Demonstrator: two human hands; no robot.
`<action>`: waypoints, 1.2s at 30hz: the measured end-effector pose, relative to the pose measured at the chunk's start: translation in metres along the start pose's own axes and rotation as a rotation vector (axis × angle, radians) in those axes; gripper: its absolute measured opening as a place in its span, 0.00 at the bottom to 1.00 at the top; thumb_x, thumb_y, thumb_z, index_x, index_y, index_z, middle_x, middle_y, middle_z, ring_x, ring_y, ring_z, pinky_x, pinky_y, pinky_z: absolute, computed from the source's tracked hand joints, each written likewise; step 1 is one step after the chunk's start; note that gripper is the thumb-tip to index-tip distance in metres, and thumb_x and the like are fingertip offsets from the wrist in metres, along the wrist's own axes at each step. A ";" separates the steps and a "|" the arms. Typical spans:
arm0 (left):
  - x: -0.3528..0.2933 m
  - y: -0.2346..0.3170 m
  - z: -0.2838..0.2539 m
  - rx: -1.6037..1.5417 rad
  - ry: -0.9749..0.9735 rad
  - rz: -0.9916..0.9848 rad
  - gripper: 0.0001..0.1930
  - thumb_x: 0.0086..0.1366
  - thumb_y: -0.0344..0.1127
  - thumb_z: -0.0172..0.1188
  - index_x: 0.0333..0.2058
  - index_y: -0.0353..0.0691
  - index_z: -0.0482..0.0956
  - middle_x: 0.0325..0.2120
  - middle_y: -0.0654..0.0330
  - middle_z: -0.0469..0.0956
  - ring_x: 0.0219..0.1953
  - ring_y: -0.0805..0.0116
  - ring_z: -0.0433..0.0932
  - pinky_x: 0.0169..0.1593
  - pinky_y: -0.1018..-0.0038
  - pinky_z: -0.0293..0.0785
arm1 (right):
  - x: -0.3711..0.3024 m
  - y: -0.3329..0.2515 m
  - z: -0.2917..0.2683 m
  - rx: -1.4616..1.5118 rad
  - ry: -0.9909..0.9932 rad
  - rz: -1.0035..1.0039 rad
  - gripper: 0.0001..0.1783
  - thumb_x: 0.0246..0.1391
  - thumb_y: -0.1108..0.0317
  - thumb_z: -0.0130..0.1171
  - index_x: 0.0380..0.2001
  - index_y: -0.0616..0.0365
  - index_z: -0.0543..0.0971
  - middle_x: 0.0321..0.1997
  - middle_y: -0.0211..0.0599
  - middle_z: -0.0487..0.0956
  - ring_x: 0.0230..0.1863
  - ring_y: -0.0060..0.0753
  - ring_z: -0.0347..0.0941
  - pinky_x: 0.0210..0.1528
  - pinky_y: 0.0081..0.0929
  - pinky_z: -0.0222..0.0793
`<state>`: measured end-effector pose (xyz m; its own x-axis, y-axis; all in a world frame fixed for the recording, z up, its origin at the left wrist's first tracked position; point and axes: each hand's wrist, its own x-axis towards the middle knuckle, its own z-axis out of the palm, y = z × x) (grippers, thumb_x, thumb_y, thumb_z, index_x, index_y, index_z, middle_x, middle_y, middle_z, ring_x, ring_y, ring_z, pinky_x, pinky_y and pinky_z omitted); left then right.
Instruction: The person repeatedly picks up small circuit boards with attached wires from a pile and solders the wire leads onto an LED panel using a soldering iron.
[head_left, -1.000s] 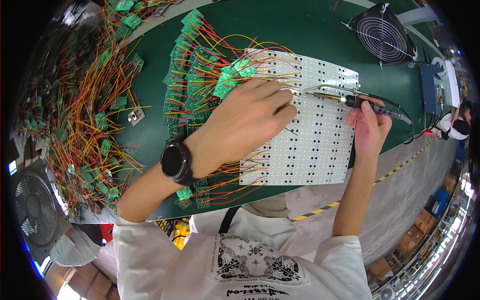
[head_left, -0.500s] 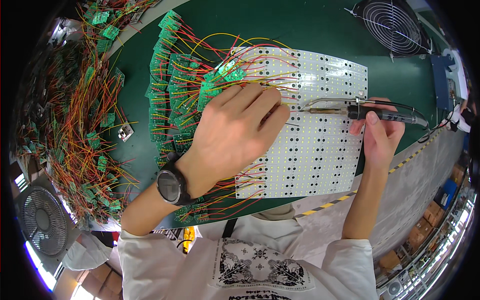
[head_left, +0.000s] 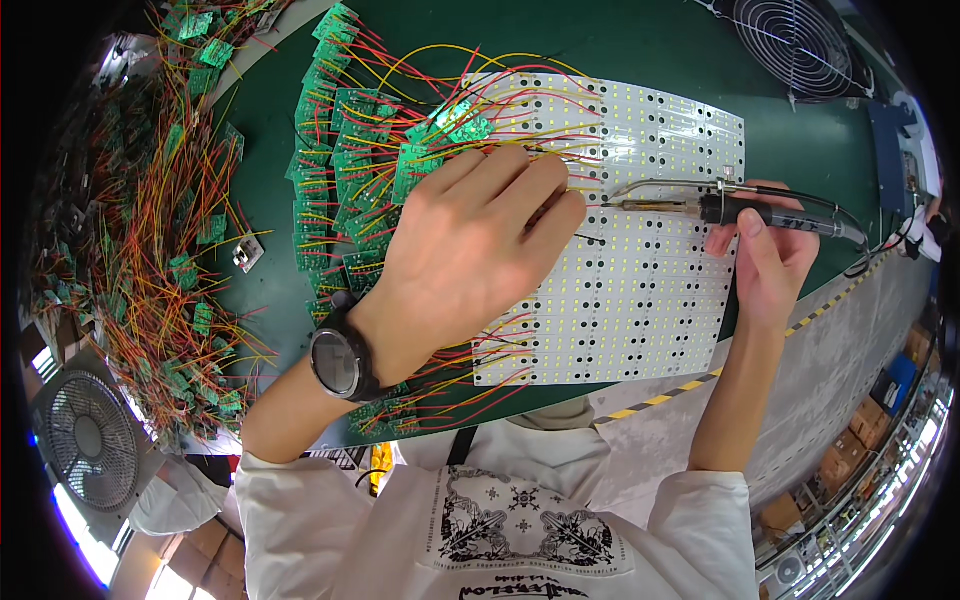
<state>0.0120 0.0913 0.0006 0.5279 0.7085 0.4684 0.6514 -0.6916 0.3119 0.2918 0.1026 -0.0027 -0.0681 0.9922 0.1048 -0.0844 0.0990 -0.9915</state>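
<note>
My right hand (head_left: 770, 255) grips a soldering iron (head_left: 770, 215) with a curved metal feed tube along it. Its tip reaches a red wire end on a white LED panel (head_left: 650, 300), close to the fingers of my left hand (head_left: 475, 230). That hand is closed in a pinch over the panel's left part, with a wire coming out at its fingertips. Several small green circuit boards (head_left: 315, 210) lie in columns to the left, their red, yellow and black wires running to the panel. Part of these boards and wires is hidden under my left hand and wrist.
A large tangled heap of wired green boards (head_left: 150, 250) covers the far left. A fan with a wire guard (head_left: 795, 45) stands at the back right, with a blue box (head_left: 890, 150) near it. One loose small board (head_left: 247, 253) lies on the green table (head_left: 265, 320).
The whole view has shifted slightly. The iron's tip has come a little closer to my left fingertips, and a dark wire end now shows below them. Both hands keep their grip.
</note>
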 end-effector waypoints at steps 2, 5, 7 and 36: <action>0.001 0.001 -0.001 -0.001 -0.001 -0.003 0.14 0.40 0.24 0.63 0.31 0.39 0.78 0.28 0.62 0.75 0.30 0.63 0.75 0.31 0.69 0.74 | 0.000 0.000 -0.001 -0.009 0.002 -0.006 0.14 0.54 0.76 0.62 0.42 0.73 0.75 0.29 0.48 0.80 0.20 0.34 0.76 0.22 0.25 0.70; 0.000 0.001 -0.001 -0.001 -0.003 -0.006 0.14 0.40 0.25 0.63 0.31 0.38 0.78 0.28 0.62 0.75 0.30 0.63 0.76 0.32 0.69 0.74 | -0.001 0.001 0.000 -0.004 0.010 -0.004 0.14 0.54 0.76 0.62 0.43 0.73 0.75 0.29 0.48 0.80 0.21 0.34 0.76 0.22 0.25 0.70; 0.000 0.001 -0.001 0.001 -0.004 -0.006 0.14 0.40 0.25 0.63 0.31 0.38 0.78 0.28 0.62 0.75 0.31 0.63 0.76 0.32 0.68 0.74 | 0.000 0.001 -0.001 -0.006 -0.002 -0.007 0.14 0.54 0.76 0.62 0.43 0.73 0.75 0.29 0.48 0.80 0.21 0.34 0.76 0.22 0.25 0.70; -0.002 0.000 0.001 0.039 0.010 0.008 0.12 0.42 0.26 0.65 0.30 0.40 0.77 0.28 0.62 0.75 0.30 0.64 0.76 0.31 0.69 0.74 | 0.000 0.006 -0.008 0.048 0.076 -0.019 0.15 0.56 0.75 0.59 0.44 0.75 0.74 0.39 0.51 0.80 0.18 0.35 0.74 0.19 0.27 0.68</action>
<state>0.0114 0.0897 -0.0016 0.5275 0.7015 0.4793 0.6683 -0.6909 0.2757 0.2993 0.1034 -0.0097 0.0092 0.9932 0.1160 -0.1323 0.1162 -0.9844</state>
